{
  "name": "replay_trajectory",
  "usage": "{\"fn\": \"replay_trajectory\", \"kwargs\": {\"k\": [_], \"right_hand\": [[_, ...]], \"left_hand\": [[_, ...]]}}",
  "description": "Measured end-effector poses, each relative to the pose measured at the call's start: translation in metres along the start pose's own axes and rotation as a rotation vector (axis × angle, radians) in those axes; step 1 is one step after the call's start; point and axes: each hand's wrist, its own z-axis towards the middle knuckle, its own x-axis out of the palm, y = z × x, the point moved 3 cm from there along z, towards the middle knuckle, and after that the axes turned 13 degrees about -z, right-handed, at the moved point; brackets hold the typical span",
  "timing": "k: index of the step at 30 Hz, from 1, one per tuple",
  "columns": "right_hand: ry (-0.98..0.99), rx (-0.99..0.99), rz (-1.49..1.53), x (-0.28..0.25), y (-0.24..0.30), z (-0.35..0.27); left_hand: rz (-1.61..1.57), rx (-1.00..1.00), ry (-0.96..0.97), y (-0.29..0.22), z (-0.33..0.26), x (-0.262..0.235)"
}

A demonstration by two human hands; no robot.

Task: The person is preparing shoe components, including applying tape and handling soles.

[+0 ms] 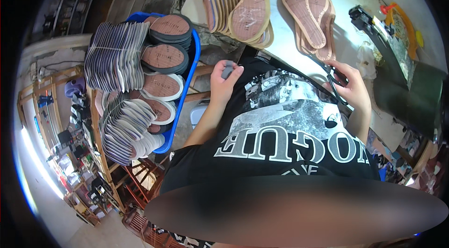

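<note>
the left hand [223,77] has its fingers curled tight around a small grey piece [228,69], held upright above the gap beside the counter [285,37]. the right hand [351,85] fingers grip black scissors [334,79] at the counter's near edge, long axis running up-left to down-right. tan insoles [308,18] lie stacked on the pale counter; a blue crate [187,79] of soles stands left in a cluttered workshop.

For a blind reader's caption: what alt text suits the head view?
The left hand grips a small grey piece; the right hand holds scissors at a table stacked with shoe insoles. A blue crate holds more.
</note>
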Motion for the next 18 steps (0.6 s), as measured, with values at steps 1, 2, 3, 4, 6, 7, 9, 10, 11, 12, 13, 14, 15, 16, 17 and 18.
{"fn": "replay_trajectory", "kwargs": {"k": [1, 2, 3, 4, 6, 7, 9, 10, 11, 12, 13, 14, 15, 16, 17, 18], "right_hand": [[0.043, -0.031, 0.023, 0.005, -0.008, 0.002], [0.033, -0.016, 0.022, 0.001, -0.008, 0.000], [0.054, -0.050, 0.068, -0.001, -0.001, -0.002], [0.073, -0.081, 0.117, -0.003, 0.007, -0.005], [0.132, -0.159, 0.050, -0.020, 0.019, -0.011], [0.120, -0.174, 0.048, -0.027, 0.022, -0.014], [0.117, -0.202, -0.006, -0.047, 0.030, -0.022], [0.060, -0.217, -0.034, -0.058, 0.037, -0.029], [0.020, -0.209, -0.046, -0.067, 0.040, -0.035], [-0.018, -0.202, -0.058, -0.076, 0.043, -0.042], [-0.033, -0.198, -0.094, -0.084, 0.046, -0.047], [-0.109, -0.203, -0.114, -0.090, 0.049, -0.054], [-0.136, -0.162, -0.142, -0.095, 0.050, -0.059], [-0.165, -0.125, -0.168, -0.099, 0.051, -0.062], [-0.197, -0.095, -0.145, -0.100, 0.050, -0.066], [-0.212, -0.072, -0.144, -0.101, 0.051, -0.069]], "left_hand": [[-0.039, -0.025, 0.106, -0.019, -0.007, 0.016], [-0.038, -0.033, 0.122, -0.038, -0.004, 0.036], [-0.087, -0.073, 0.273, -0.055, -0.001, 0.059], [-0.135, -0.118, 0.425, -0.070, 0.001, 0.078], [-0.121, -0.144, 0.564, -0.094, 0.005, 0.113], [-0.110, -0.148, 0.682, -0.100, 0.008, 0.130], [-0.103, -0.119, 0.770, -0.112, 0.010, 0.155], [-0.106, -0.083, 0.841, -0.114, 0.013, 0.167], [-0.176, -0.086, 0.899, -0.113, 0.017, 0.176], [-0.182, -0.097, 0.933, -0.113, 0.019, 0.184], [-0.182, -0.050, 0.953, -0.117, 0.017, 0.191], [-0.186, -0.011, 0.982, -0.122, 0.016, 0.200], [-0.218, -0.098, 0.977, -0.127, 0.013, 0.208], [-0.218, -0.112, 1.006, -0.130, 0.013, 0.213], [-0.168, -0.077, 1.027, -0.132, 0.014, 0.217], [-0.118, -0.041, 1.045, -0.134, 0.015, 0.220]]}}
